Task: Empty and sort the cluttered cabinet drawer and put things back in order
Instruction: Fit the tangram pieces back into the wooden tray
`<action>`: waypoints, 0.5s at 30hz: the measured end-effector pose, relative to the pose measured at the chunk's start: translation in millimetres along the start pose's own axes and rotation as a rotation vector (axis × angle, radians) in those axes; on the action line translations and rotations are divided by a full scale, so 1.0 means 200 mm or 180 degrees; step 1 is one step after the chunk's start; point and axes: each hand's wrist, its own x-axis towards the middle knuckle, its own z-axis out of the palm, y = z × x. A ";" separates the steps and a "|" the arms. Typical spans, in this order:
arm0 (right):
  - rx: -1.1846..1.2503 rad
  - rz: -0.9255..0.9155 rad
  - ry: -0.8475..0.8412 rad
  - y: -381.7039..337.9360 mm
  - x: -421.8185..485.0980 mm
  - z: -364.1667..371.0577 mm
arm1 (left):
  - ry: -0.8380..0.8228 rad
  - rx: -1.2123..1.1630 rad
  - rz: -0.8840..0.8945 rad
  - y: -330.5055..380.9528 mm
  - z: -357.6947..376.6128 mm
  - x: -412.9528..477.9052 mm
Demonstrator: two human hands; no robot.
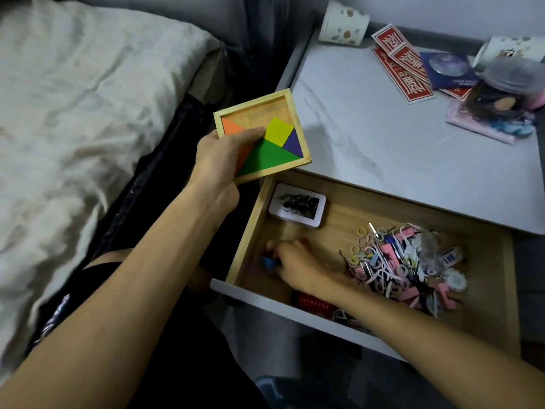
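Gripping a wooden puzzle tray (253, 109) by its near corner in the left hand (219, 163), thumb over the coloured pieces (274, 156), held it above the left wall of the open drawer (339, 215). Reached the right hand (293, 262) into the drawer, fingers (283, 250) curled at a blue piece (267, 263); grasp too blurred to tell.

Grey table (383, 137): a paper cup (343, 22) is set at the far left corner. Red cards (404, 66), a blue card (448, 72) and a pink pouch (483, 125) are laid far right. In the open drawer (348, 219) a white tin (298, 208) is seen far left and a heap of hair ties and clips (404, 261) to the right.
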 end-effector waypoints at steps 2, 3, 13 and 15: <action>0.0048 -0.0078 0.0072 -0.02 0.00 0.06 | -0.0012 0.0003 0.0009 0.00 0.00 0.00; -0.0065 -0.0129 0.0131 -0.03 0.00 0.08 | -0.0016 0.0005 0.0006 0.00 0.01 0.00; -0.0870 -0.0350 0.0177 -0.14 0.04 0.05 | -0.0033 0.0035 0.0004 0.00 0.00 -0.01; -0.0789 -0.0339 0.0268 -0.14 0.04 0.05 | -0.0036 0.0033 0.0004 0.01 0.00 -0.01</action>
